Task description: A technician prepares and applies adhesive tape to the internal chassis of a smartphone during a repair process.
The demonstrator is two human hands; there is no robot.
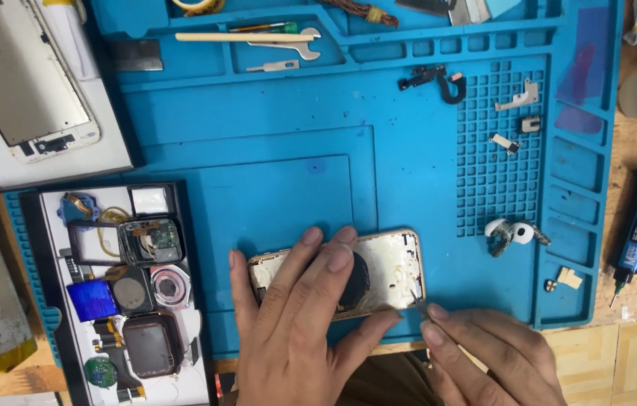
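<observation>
Blue mat carries a tray of watch parts at left. The left hand presses flat, fingers spread, on the opened phone shell near the mat's front edge; the right hand pinches its corner. A slip could likely bend the frame.

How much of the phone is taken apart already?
Lots is out: the screen panel lies aside, and small metal parts sit on the blue mat. The left hand presses the phone shell flat; the right hand pinches at its corner. Whitish residue remains inside.
</observation>
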